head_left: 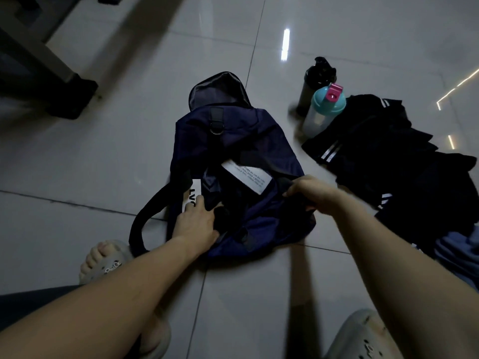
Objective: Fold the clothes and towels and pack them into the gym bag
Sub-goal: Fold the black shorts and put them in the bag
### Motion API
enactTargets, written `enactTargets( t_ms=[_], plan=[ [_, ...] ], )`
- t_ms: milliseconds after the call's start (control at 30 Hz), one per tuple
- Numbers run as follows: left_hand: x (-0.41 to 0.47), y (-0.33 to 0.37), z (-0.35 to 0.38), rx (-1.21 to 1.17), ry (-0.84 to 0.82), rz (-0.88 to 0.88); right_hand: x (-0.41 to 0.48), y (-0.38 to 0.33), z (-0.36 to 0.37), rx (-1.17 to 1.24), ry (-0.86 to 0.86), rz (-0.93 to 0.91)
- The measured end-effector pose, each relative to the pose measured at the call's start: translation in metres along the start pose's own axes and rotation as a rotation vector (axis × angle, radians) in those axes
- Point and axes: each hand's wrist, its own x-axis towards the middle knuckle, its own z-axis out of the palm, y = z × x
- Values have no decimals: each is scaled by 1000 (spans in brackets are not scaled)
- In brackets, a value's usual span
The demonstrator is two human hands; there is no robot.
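Note:
A navy gym bag lies on the tiled floor in the middle of the head view, its far end flap raised and a white label showing at its top opening. My left hand grips the bag's near left edge beside a black handle loop. My right hand grips the black fabric at the bag's right edge. To the right lies a heap of black clothes with white stripes. A blue towel sits at the right edge, partly cut off.
Two bottles stand beyond the clothes: a dark one and a clear one with a teal lid. A dark furniture leg stands at upper left. My feet in pale clogs are near the bag.

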Motion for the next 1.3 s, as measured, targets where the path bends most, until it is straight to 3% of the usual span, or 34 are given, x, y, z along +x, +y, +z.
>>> enactTargets(
  t_ms=[100, 267, 333, 400, 467, 533, 667, 867, 1000, 1167, 1300],
  plan=[
    [9, 10, -5, 20, -50, -30, -5, 9, -18, -126, 127, 40],
    [1, 6, -11, -87, 3, -28, -22, -27, 0, -630, 77, -52],
    [-5, -2, -8, -125, 162, 60, -32, -47, 18, -834, 300, -249],
    [-7, -4, -4, -163, 283, 228, -39, -58, 48, -871, 509, -490],
    [-8, -1, -2, -164, 232, 321, -37, -55, 80, -941, 558, -566],
    [-9, 3, 1, -136, 85, 312, -29, -40, 98, -1004, 547, -449],
    [-11, 13, 6, 6, -138, 274, -18, -14, 88, -878, 448, -265],
    [-8, 13, -6, 11, -206, 333, -7, -11, 56, -415, 366, -176],
    [-4, -6, -23, -39, -67, 347, -5, -5, 56, -393, 333, -163],
    [3, -18, -15, 137, -243, 288, -4, -3, 64, -323, 315, -168],
    [12, -7, 2, 143, -201, 245, -4, -2, 65, -310, 300, -170]
  ],
)
